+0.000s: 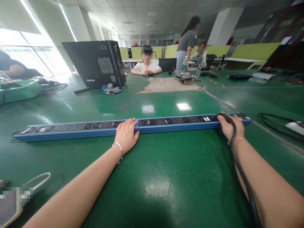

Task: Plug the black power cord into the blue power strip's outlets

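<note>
A long blue power strip (163, 127) with a black socket face lies across the green table. My left hand (127, 134) rests over its middle, fingers wrapped on the top and thumb at the front edge. Near the strip's right end, my right hand (231, 126) is closed round a black cable plug at the socket face. From that hand the thick black cable (239, 167) hangs down along my right forearm. The part of the plug under my fingers is hidden.
A black computer case (95, 65) and gloves (111, 89) stand at the back left, a green basket (21, 90) farther left. Mechanical parts (186, 77) sit behind. Black cables (275, 118) lie right. A white cable (44, 180) is near left. Several people are beyond.
</note>
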Demonstrator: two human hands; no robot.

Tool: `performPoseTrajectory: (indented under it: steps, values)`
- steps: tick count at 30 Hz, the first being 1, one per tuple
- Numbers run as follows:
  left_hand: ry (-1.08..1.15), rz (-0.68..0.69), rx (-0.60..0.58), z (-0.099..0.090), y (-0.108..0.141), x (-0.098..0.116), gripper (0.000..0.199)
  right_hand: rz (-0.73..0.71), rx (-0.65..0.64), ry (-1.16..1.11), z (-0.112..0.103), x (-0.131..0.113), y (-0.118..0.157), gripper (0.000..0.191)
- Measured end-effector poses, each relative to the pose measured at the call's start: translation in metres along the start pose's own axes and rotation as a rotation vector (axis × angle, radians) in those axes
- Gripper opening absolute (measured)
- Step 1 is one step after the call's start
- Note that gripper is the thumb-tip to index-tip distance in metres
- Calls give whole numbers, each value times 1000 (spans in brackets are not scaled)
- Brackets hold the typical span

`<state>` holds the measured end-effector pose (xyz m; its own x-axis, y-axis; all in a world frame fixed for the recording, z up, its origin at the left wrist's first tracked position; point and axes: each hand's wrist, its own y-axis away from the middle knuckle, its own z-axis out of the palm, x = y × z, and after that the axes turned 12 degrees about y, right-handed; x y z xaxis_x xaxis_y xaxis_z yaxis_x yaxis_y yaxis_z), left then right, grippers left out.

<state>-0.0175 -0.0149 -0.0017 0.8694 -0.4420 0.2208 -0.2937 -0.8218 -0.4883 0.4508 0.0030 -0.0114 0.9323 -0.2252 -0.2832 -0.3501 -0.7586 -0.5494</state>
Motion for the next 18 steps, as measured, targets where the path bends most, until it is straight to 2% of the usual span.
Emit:
performPoseTrajectory:
  steps: [4,7,12,18]
  values:
    - [-11,14,-10,0,0,-2,43,88,37,-8,1,-5,0,48]
    - [-14,13,-11,1,-1,-3,43,104,135,-75,7,-2,-3,43]
    - [-8,13,-12,1,0,-2,43,61,261,5,15,3,-6,40]
    - [1,13,-11,0,0,-1,43,54,285,2,12,0,-6,34]
